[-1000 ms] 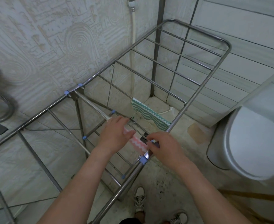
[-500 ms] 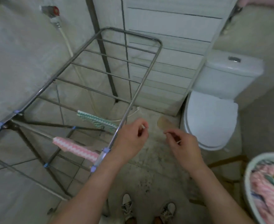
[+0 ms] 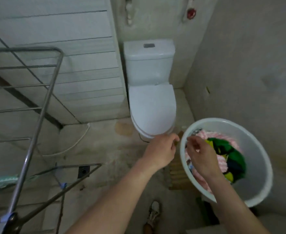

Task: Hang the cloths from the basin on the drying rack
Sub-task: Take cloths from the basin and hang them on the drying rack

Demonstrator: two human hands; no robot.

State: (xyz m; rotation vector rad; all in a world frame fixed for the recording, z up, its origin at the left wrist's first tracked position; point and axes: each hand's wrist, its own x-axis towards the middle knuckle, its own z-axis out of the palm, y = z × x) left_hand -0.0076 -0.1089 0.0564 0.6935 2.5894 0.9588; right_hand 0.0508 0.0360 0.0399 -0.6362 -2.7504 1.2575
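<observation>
Over the basin [image 3: 263, 159], right hand [image 3: 202, 157] half-curled, empty; left hand [image 3: 160, 151] loosely curled.

A white plastic basin [image 3: 257, 168] sits right of the toilet [image 3: 151, 98], its rim close to the toilet bowl's front. Inside the basin lie pink-and-white striped cloths [image 3: 223, 144] and a green-and-yellow cloth [image 3: 231, 159]. The right hand [image 3: 202, 156] reaches over the basin's near-left rim, fingers loosely curled above the cloths. The left hand [image 3: 160, 150] hovers just outside that rim, empty. Well left of the basin stands the metal drying rack [image 3: 42, 105], a green-and-white cloth [image 3: 2, 180] draped on a low bar.
</observation>
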